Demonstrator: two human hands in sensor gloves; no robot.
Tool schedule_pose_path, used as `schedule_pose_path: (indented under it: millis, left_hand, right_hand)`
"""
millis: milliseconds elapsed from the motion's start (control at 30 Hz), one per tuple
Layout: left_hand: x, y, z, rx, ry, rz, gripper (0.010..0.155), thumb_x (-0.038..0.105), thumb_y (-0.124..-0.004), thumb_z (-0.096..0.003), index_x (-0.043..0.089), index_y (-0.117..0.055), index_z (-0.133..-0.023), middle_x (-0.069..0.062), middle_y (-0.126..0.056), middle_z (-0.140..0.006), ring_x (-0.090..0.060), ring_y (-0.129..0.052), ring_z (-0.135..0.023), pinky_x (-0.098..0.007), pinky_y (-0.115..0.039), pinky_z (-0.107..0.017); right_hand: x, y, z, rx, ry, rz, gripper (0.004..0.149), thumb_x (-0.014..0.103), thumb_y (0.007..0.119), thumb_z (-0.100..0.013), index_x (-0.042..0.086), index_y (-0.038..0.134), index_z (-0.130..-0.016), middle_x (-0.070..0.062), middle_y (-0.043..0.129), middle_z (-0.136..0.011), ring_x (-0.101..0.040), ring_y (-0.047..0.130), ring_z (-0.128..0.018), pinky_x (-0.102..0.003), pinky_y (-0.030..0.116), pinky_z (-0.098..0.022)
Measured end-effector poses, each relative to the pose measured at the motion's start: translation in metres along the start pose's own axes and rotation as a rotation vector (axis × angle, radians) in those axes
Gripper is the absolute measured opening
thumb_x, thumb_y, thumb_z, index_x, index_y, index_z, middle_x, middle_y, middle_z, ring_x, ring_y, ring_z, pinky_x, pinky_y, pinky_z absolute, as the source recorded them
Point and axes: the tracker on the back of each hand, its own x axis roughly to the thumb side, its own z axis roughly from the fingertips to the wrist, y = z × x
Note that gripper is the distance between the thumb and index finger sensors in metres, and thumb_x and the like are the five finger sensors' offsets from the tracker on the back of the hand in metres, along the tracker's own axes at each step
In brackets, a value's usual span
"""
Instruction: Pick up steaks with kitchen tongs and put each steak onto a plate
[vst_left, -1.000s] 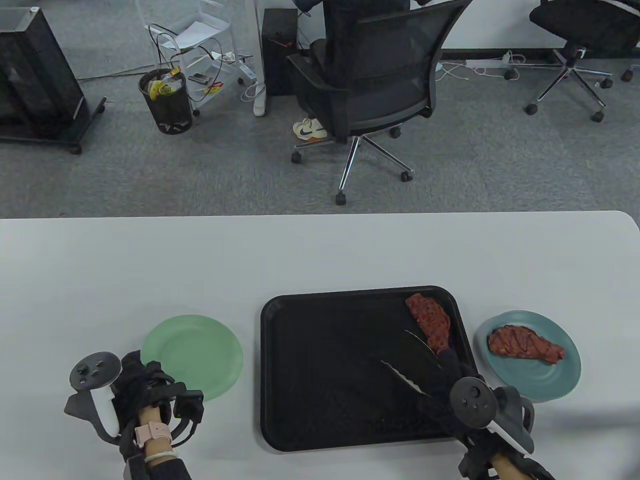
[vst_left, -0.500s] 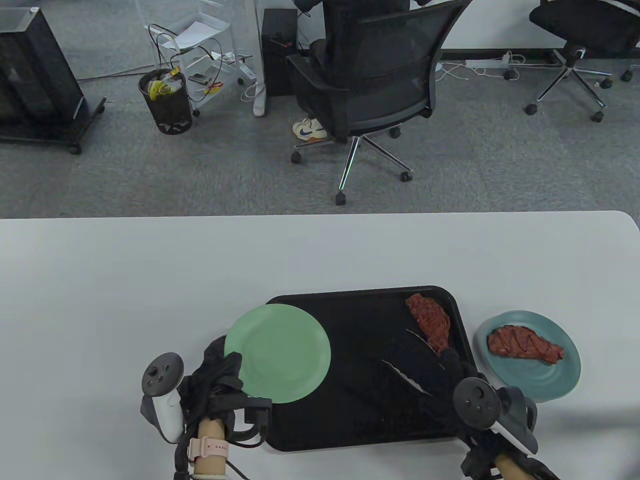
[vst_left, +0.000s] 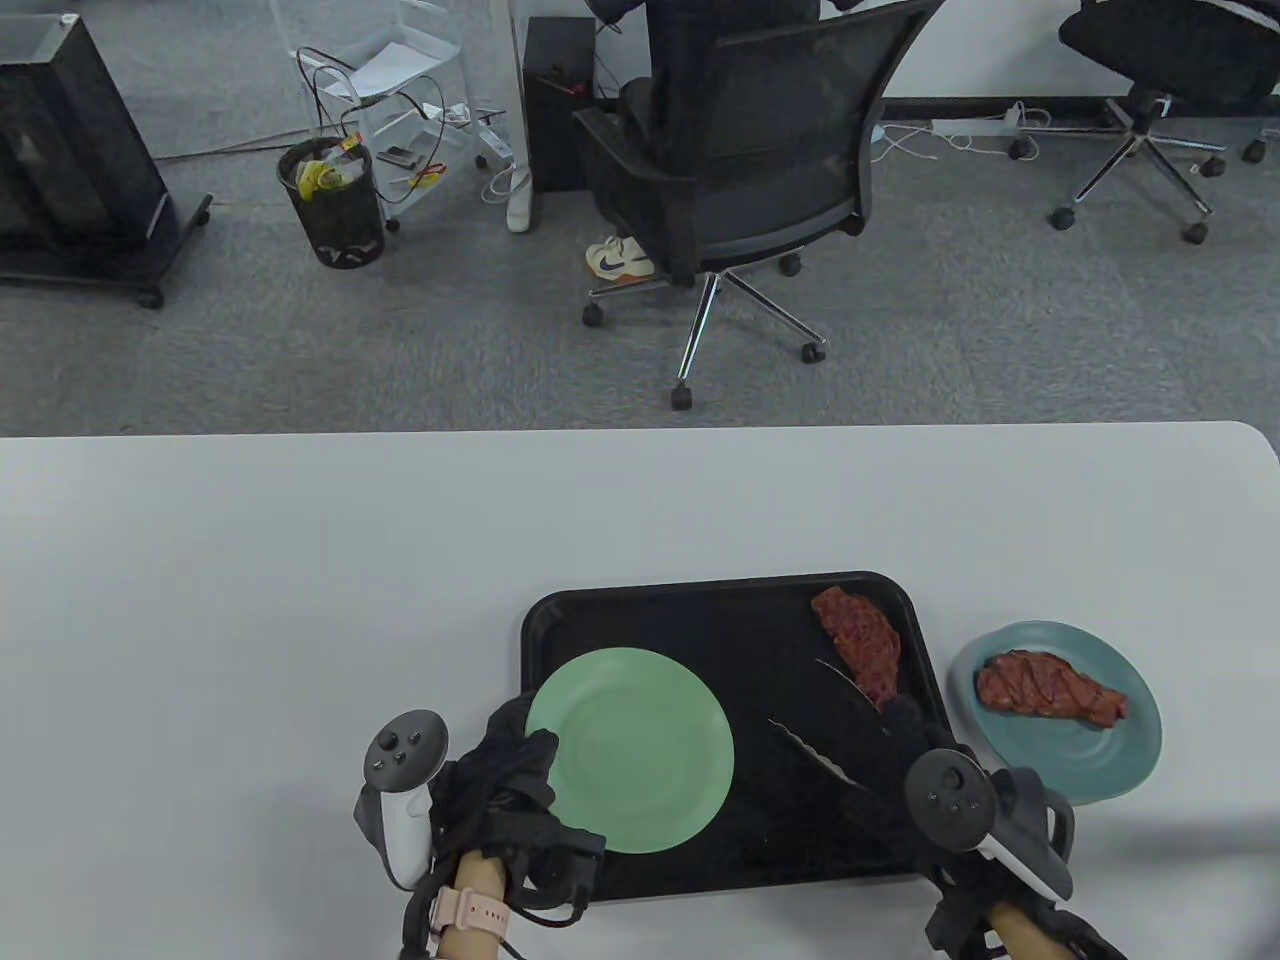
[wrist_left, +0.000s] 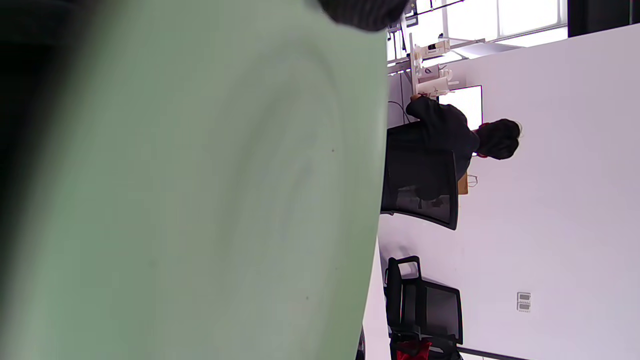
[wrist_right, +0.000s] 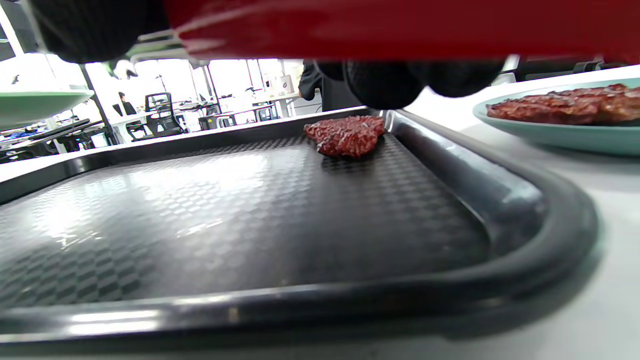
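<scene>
My left hand (vst_left: 510, 770) grips the near-left rim of a green plate (vst_left: 630, 750) and holds it over the left half of the black tray (vst_left: 720, 615). In the left wrist view the green plate (wrist_left: 200, 190) fills most of the frame. My right hand (vst_left: 900, 740) holds red-handled metal tongs (vst_left: 815, 750) above the tray's right side, arms spread, tips pointing up-left. One steak (vst_left: 858, 640) lies in the tray's far right corner, beside the upper tong arm. That steak (wrist_right: 345, 135) also shows in the right wrist view. A second steak (vst_left: 1050, 690) rests on the teal plate (vst_left: 1110, 760).
The teal plate (wrist_right: 565, 135) stands on the white table (vst_left: 300, 540) just right of the tray (wrist_right: 500, 210). An office chair (vst_left: 740, 170) with a seated person stands beyond the table's far edge. A bin (vst_left: 332, 205) and a wire trolley are on the floor at back left.
My left hand has carried the green plate from the table at the tray's left rightwards, to over the tray. The right hand with the tongs has barely moved.
</scene>
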Motion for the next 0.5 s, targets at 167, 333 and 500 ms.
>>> schedule_pose_path:
  millis: [167,333,500]
  left_hand:
    - [-0.002,0.004,0.001,0.0,0.003,0.013,0.059,0.023,-0.068,-0.0464,0.012,-0.051,-0.102,-0.018,-0.074,-0.09,-0.037,-0.1,-0.055,-0.034,-0.094,-0.027]
    - [-0.005,0.004,-0.002,-0.012,0.013,0.008,0.059,0.023,-0.067,-0.0465,0.012,-0.051,-0.102,-0.018,-0.074,-0.09,-0.037,-0.1,-0.055,-0.034,-0.094,-0.027]
    - [-0.006,0.003,-0.002,-0.018,0.016,-0.009,0.059,0.023,-0.067,-0.0466,0.012,-0.051,-0.103,-0.018,-0.073,-0.09,-0.037,-0.099,-0.055,-0.035,-0.094,-0.027]
  right_hand:
    - [-0.011,-0.003,-0.013,-0.03,0.093,0.048,0.093,0.059,0.075,-0.038,0.014,0.034,-0.108,-0.021,0.061,-0.103,-0.042,0.076,-0.076,-0.055,0.069,-0.058]
    - [-0.02,-0.008,-0.035,-0.017,0.175,0.129,0.094,0.06,0.075,-0.037,0.014,0.033,-0.108,-0.021,0.061,-0.103,-0.042,0.076,-0.076,-0.055,0.069,-0.058]
    - [-0.016,-0.005,-0.056,0.025,0.225,0.279,0.094,0.061,0.074,-0.037,0.014,0.033,-0.108,-0.021,0.061,-0.104,-0.042,0.076,-0.076,-0.055,0.069,-0.057]
